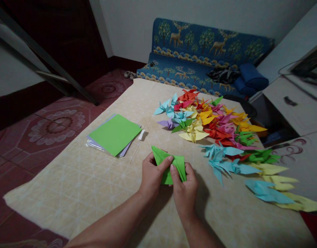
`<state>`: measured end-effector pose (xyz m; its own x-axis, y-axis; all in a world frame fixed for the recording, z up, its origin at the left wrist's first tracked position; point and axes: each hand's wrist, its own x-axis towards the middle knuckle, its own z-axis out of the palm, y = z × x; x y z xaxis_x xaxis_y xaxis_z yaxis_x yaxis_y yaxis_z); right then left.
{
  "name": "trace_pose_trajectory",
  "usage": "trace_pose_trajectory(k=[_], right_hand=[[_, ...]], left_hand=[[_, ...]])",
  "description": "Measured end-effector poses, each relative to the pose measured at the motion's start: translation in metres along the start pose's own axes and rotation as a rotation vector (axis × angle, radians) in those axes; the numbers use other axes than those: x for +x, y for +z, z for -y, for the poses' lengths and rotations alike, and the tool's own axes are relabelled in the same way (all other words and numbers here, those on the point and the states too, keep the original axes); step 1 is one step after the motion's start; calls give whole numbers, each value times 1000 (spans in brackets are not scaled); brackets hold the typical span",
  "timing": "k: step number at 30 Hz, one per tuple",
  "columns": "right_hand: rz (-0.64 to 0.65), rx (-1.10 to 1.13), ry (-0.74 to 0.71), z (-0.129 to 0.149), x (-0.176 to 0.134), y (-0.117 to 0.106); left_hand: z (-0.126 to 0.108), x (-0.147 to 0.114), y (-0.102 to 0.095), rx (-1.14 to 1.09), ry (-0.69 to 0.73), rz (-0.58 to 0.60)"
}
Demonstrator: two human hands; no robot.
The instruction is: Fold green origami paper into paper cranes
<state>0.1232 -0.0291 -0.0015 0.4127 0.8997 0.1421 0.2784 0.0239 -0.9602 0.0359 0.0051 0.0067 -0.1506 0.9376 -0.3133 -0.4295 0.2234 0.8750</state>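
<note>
Between my two hands is a partly folded sheet of green origami paper (165, 160), held just above the table. My left hand (152, 174) grips its left side, with the thumb lying across the front. On the right edge, my right hand (184, 181) is closed, its thumb pressed on the paper close to the left thumb. Creased flaps and one pointed corner at the upper left show. The fingers behind the paper are mostly hidden. Left of my hands lies a stack of square paper (115, 134), green on top with lilac sheets and a clear wrapper underneath.
Many folded paper cranes (194, 131) in several colours spread over the table's right side. A small white paper piece (141, 135) lies beside the stack. The patterned tablecloth (78, 193) covers the table. Beyond stands a blue sofa (184, 69); a white cabinet (297, 103) is at right.
</note>
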Motion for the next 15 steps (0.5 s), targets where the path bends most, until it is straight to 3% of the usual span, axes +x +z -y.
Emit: trace_pose_trajectory(k=[4, 9, 15], right_hand=[[18, 29, 24, -4, 5, -5], [35, 21, -26, -12, 13, -16], [28, -69, -149, -18, 15, -23]], left_hand=[[-2, 4, -3, -53, 82, 53], [-9, 12, -12, 3, 246, 234], [-13, 15, -17, 170, 239, 354]])
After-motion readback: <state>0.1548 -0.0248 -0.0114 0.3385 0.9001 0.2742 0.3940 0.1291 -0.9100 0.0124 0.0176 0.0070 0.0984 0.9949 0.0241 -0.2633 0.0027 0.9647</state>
